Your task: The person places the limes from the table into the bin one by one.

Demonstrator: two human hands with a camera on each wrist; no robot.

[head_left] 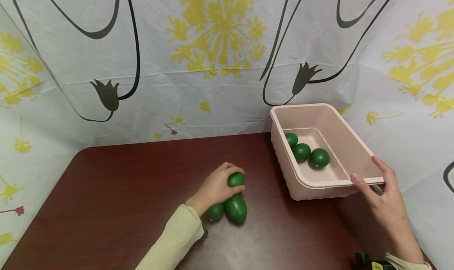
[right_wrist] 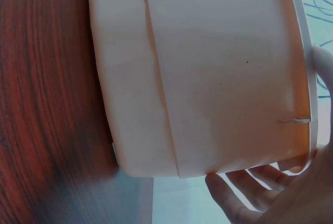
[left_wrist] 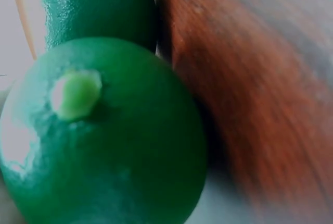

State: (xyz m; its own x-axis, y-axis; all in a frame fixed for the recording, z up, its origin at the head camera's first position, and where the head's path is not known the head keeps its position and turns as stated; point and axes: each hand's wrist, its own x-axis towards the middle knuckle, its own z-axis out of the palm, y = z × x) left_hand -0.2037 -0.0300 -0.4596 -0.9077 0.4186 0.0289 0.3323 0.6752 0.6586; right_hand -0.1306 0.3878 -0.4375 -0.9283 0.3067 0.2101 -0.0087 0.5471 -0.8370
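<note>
In the head view, my left hand (head_left: 216,185) grips a smooth dark green fruit (head_left: 235,179) between thumb and fingers, low over the table. Two more such fruits lie close by: an egg-shaped fruit (head_left: 235,209) and a rounder fruit (head_left: 214,212), partly covered by my wrist. The left wrist view shows a glossy fruit (left_wrist: 114,146) with a pale green stem nub, and another fruit (left_wrist: 104,10) behind it. My right hand (head_left: 388,197) holds the near right corner of a pale pink plastic bin (head_left: 312,183), thumb at the rim. Three green fruits (head_left: 319,158) lie inside.
The dark reddish-brown wooden table (head_left: 124,191) extends to the left of the fruits. A white cloth (head_left: 152,65) with yellow and dark floral prints hangs behind and beside the table. The bin stands at the table's back right, close to the cloth.
</note>
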